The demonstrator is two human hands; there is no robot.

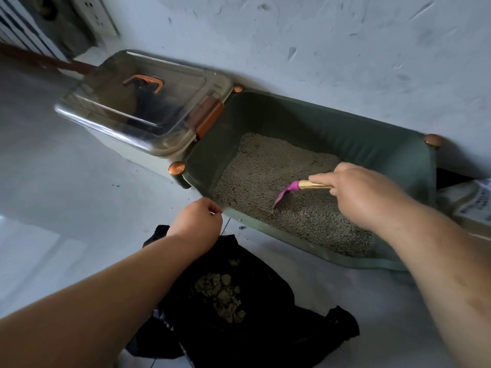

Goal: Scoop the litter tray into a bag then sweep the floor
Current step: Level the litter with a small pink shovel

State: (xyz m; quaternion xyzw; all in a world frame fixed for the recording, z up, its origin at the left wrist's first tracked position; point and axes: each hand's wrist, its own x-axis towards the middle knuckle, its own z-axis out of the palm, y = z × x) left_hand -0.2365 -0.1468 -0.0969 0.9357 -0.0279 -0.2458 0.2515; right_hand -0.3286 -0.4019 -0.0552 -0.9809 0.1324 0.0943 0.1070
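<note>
1. The green litter tray (332,128) sits on the floor against the wall.
2. The black bag (265,328) lies open before it, holding clumps (220,296).
3. The right hand (364,192) has its fingers grasping the scoop (287,192), whose blade is in the litter.
4. The left hand (198,221) has its fingers curled above the bag; I cannot tell whether they grip it.

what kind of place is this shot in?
Most likely a home, at floor level in a cat's corner: a green litter tray against a scuffed wall, a lidded storage bin beside it, and a black bag on the floor. The right hand holds a scoop in the litter.
</note>
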